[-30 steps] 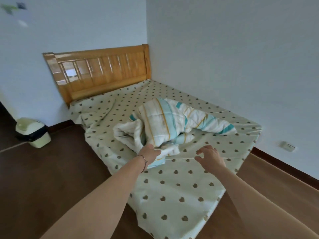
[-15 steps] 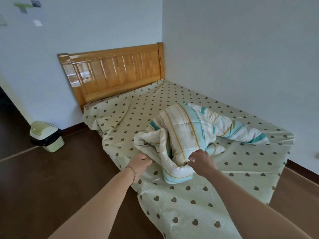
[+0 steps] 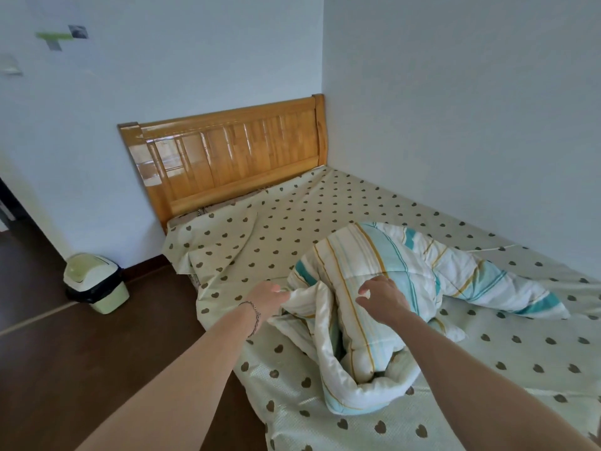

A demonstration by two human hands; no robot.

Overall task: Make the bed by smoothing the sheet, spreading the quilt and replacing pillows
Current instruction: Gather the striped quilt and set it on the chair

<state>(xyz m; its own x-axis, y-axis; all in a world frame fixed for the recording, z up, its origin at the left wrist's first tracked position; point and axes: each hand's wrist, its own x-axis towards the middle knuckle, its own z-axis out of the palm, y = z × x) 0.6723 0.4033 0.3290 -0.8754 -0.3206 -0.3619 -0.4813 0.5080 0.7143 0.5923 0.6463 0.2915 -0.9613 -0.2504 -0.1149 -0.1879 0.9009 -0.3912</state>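
A white quilt [image 3: 383, 281] with teal and mustard stripes lies bunched up in the middle of the bed. Under it is a pale green sheet [image 3: 292, 222] printed with dark hearts, creased and folded near the headboard. My left hand [image 3: 268, 296] grips the quilt's left edge. Over the top of the bundle, my right hand [image 3: 382, 296] hovers with its fingers spread, holding nothing. No pillow is in view.
A glossy wooden headboard [image 3: 234, 154] stands against the back wall. The bed's right side runs along a white wall [image 3: 471, 109]. A pale green bin [image 3: 94, 281] with a black liner sits on the dark wooden floor [image 3: 97, 369] left of the bed.
My right hand let go of the quilt's near fold and rose over the bundle with fingers spread. My left hand stayed at the left edge. The view moved closer to the bed.
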